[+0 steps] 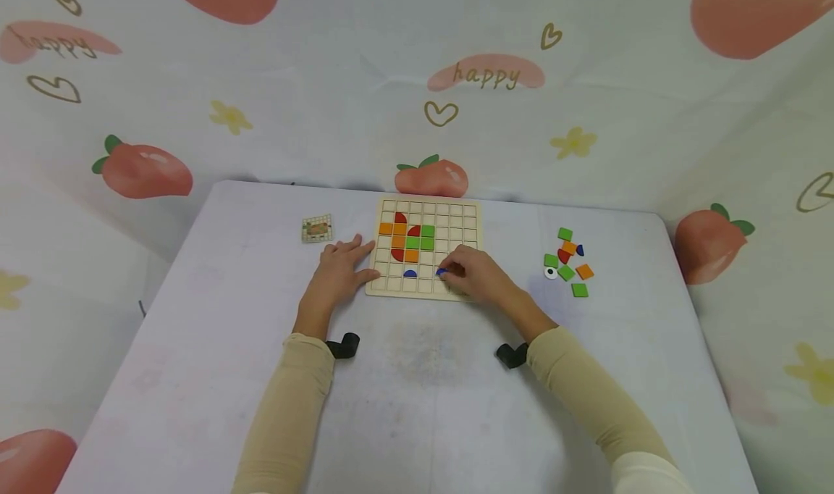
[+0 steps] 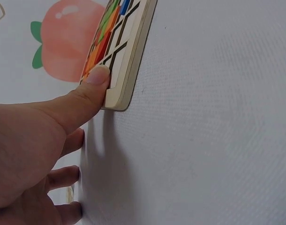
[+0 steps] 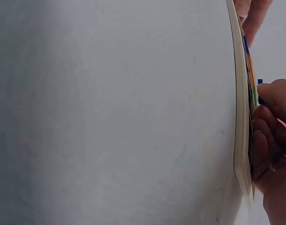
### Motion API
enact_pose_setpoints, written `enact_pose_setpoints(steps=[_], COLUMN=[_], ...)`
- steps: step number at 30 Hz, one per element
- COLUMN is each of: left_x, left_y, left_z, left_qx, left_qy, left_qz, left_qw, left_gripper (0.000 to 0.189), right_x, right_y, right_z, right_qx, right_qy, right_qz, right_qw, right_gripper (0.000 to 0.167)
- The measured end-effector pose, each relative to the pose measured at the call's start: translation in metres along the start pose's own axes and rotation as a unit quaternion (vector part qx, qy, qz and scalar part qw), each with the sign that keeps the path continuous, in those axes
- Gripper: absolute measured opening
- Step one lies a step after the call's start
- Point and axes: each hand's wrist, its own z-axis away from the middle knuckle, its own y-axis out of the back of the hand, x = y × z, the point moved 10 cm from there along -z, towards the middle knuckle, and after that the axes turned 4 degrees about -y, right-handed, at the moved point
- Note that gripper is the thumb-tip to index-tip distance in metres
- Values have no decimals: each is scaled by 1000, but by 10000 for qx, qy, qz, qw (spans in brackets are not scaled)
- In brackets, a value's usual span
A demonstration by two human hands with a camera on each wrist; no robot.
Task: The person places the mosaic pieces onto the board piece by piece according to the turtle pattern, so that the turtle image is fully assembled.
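Note:
A pale wooden grid board point(image 1: 423, 297) lies at the table's middle. On it sit red rounded pieces point(image 1: 400, 218), orange squares point(image 1: 399, 241), green squares point(image 1: 427, 243) and a blue half-circle piece point(image 1: 410, 273). My left hand point(image 1: 334, 273) is spread at the board's left side; in the left wrist view the thumb point(image 2: 89, 89) presses on its corner. Between thumb and fingertips, my right hand point(image 1: 483, 273) pinches another blue piece point(image 1: 441, 271) over the lower part of the grid. The right wrist view shows this blue piece point(image 3: 260, 92) standing on edge, its full shape partly hidden.
To the right lie loose pieces: several green squares point(image 1: 579, 290), orange squares point(image 1: 584, 271), a red piece point(image 1: 563, 256), a blue piece point(image 1: 580, 250) and a white eye disc point(image 1: 550, 273). A small pattern card point(image 1: 316, 229) rests left of the board. A printed curtain point(image 1: 352, 103) hangs behind.

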Motion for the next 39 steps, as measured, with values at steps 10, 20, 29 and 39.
enact_pose_setpoints(steps=[10,20,29,39], left_x=[0,1,0,1], left_y=[2,1,0,0], left_z=[1,1,1,1], left_qx=[87,85,40,48], left_qy=[-89,-64,8,-27], left_qz=[-5,-32,-18,-100], left_qw=[9999,9999,10000,9999], left_gripper=[75,76,76,77], right_x=[-6,-4,-6,8], right_y=[1,0,14,26], right_z=[1,3,9,21], right_qx=[31,-227,-71,69], right_qy=[322,202,166,-298], right_qz=[153,214,938,2890], right_qw=[9994,9993,9954,9568], right_gripper=[16,23,36,76])
